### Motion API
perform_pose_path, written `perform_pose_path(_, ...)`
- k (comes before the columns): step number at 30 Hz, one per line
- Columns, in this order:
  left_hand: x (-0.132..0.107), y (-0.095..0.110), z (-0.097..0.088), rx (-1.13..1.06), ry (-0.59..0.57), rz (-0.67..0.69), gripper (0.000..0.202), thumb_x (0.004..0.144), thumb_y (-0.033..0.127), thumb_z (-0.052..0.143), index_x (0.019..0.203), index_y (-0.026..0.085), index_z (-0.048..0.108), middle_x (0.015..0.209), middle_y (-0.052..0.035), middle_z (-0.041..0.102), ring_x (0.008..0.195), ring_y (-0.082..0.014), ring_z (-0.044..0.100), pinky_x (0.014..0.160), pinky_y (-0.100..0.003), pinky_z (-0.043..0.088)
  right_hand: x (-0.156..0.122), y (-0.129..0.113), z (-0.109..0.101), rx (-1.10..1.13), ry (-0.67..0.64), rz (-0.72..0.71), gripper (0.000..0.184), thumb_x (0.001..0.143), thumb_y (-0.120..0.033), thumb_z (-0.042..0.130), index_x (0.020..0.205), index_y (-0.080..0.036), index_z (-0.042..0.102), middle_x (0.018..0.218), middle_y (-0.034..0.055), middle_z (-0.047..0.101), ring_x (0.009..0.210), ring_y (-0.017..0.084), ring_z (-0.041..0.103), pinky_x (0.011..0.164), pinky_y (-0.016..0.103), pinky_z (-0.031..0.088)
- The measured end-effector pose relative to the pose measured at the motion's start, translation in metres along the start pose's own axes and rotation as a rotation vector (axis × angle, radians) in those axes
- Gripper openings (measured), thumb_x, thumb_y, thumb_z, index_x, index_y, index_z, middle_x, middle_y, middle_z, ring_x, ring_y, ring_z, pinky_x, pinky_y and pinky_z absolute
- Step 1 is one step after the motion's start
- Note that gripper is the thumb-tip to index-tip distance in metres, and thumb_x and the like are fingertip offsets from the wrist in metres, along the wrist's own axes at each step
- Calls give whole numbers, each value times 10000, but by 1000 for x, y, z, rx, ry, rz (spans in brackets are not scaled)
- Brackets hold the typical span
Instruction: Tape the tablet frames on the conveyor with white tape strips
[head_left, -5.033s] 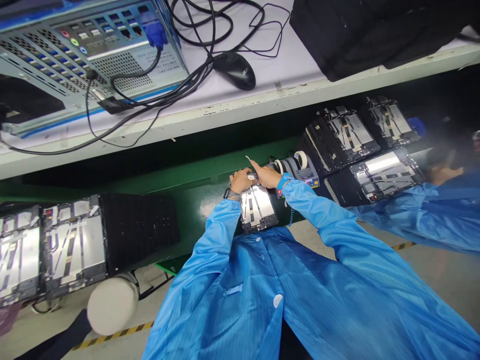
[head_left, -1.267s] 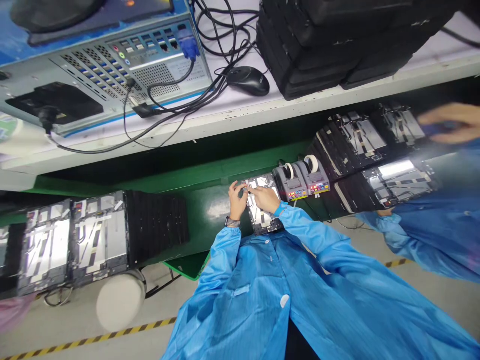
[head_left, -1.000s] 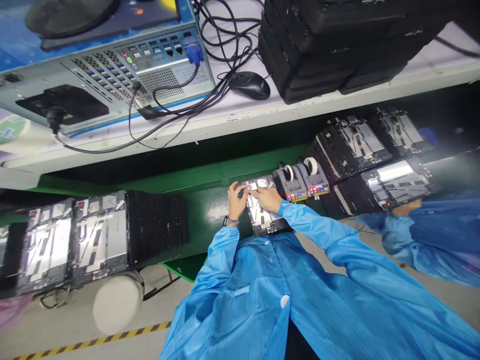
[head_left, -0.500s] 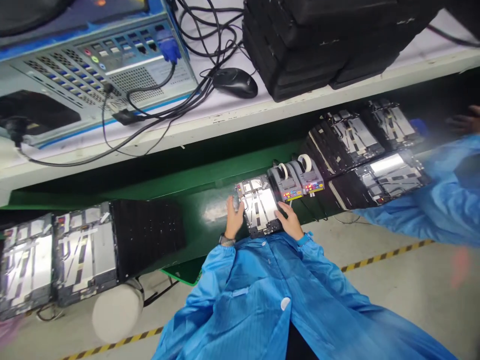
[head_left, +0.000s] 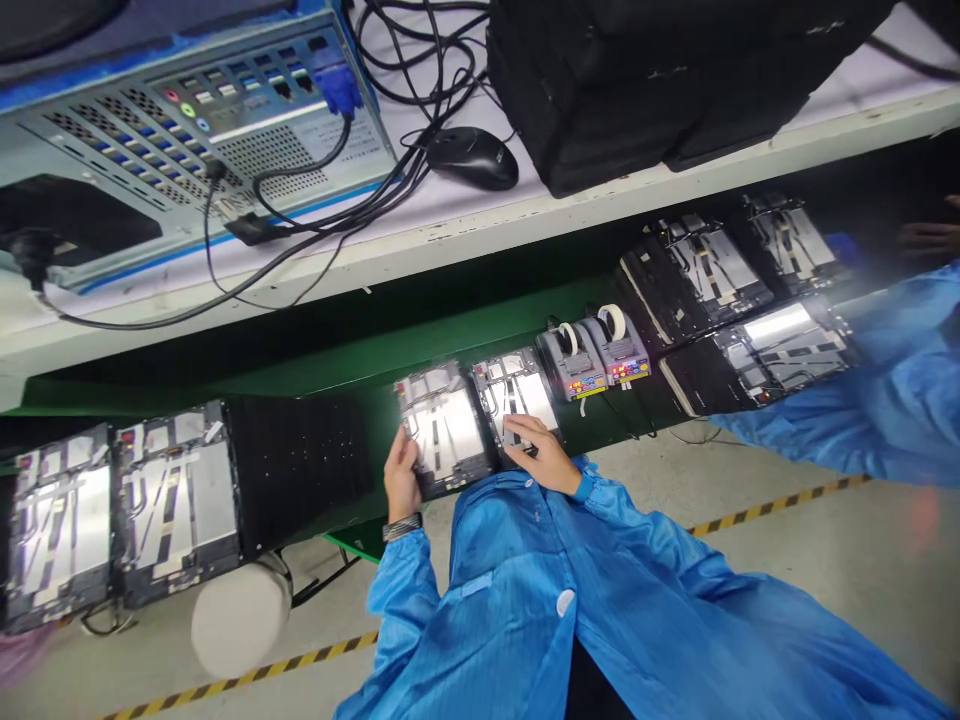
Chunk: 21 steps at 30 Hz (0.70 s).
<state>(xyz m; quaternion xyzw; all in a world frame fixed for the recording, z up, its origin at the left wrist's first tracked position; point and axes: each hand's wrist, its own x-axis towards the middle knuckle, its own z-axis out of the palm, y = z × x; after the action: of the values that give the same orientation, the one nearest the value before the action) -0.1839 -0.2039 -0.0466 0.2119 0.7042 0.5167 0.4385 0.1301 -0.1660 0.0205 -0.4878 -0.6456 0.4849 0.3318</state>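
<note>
My left hand (head_left: 403, 478) grips the left edge of an opened tablet (head_left: 442, 425), its silvery battery and ribbon cables exposed, thumb up on the rim. Close on its right lies a second opened tablet (head_left: 531, 392) of the same kind. Over that one's lower part rests my right hand (head_left: 546, 455), fingers stretched out and apart, covering some of the cables. Two grey tape dispensers (head_left: 574, 372) with lit displays stand just right of the second tablet.
Stacked tablets (head_left: 176, 490) fill the left of the green bench, with black panels (head_left: 296, 460) beside them. More stacks (head_left: 712, 270) stand right, near a co-worker's blue sleeve (head_left: 900, 380). A shelf above carries a computer (head_left: 247, 150), a mouse (head_left: 472, 158) and black cases (head_left: 600, 100).
A tablet has shifted left with my left hand, so two now lie side by side. My right hand has moved left from the tablet's right edge onto the right-hand tablet.
</note>
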Motion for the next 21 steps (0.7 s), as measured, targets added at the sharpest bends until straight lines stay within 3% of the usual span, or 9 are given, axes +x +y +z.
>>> perform_pose_path(3, 30, -31, -45, 1, 123, -100, 558, 839, 327, 694, 1393, 346, 638, 1320, -3, 724, 1286, -234, 653, 1140, -498, 497, -7, 39, -30, 125, 350, 243, 334, 965, -476, 584, 1064, -218, 771, 1036, 92, 768, 1011, 248, 713, 979, 428, 553)
perform_pose_path(5, 45, -52, -58, 6, 156, -148, 584, 808, 297, 694, 1387, 351, 640, 1242, -15, 755, 1252, -253, 671, 1094, -530, 525, -12, 79, -58, 151, 636, 439, 378, 903, -531, 599, 962, -189, 750, 865, 88, 750, 838, 240, 711, 845, 413, 581)
perform_pose_path(7, 55, -67, -59, 73, 161, -157, 604, 797, 294, 682, 1397, 338, 630, 1176, -30, 766, 1210, -253, 689, 1055, -520, 547, -12, 116, -81, 163, 753, 587, 383, 795, -545, 691, 900, -179, 733, 872, 100, 750, 874, 254, 701, 857, 420, 567)
perform_pose_path(11, 68, -70, -52, 321, 179, -86, 580, 794, 346, 683, 1368, 273, 646, 1062, -51, 741, 1093, -258, 712, 1026, -531, 547, 2, 160, -95, 319, 673, 653, 435, 592, -507, 854, 867, -198, 721, 937, 87, 763, 1004, 246, 679, 963, 395, 510)
perform_pose_path(16, 78, -46, -33, 605, 382, 165, 467, 815, 354, 644, 1238, 162, 688, 1180, -129, 662, 1180, -293, 634, 1110, -541, 461, 3, 169, -88, 394, 588, 670, 505, 502, -572, 877, 807, -199, 727, 760, 34, 708, 784, 193, 644, 780, 336, 501)
perform_pose_path(18, 73, -37, -14, 595, 306, 220, 421, 840, 350, 623, 1209, 161, 695, 1224, -142, 654, 1163, -285, 639, 1082, -510, 488, -7, 164, -91, 374, 600, 684, 505, 508, -596, 862, 782, -194, 726, 693, 19, 665, 688, 170, 593, 695, 320, 474)
perform_pose_path(21, 56, -25, 29, 490, -3, 219, 349, 897, 386, 605, 1183, 215, 711, 1244, -119, 690, 1108, -262, 667, 1020, -466, 532, -16, 144, -104, 312, 582, 669, 483, 568, -622, 835, 762, -192, 726, 631, 5, 617, 623, 154, 535, 634, 310, 436)
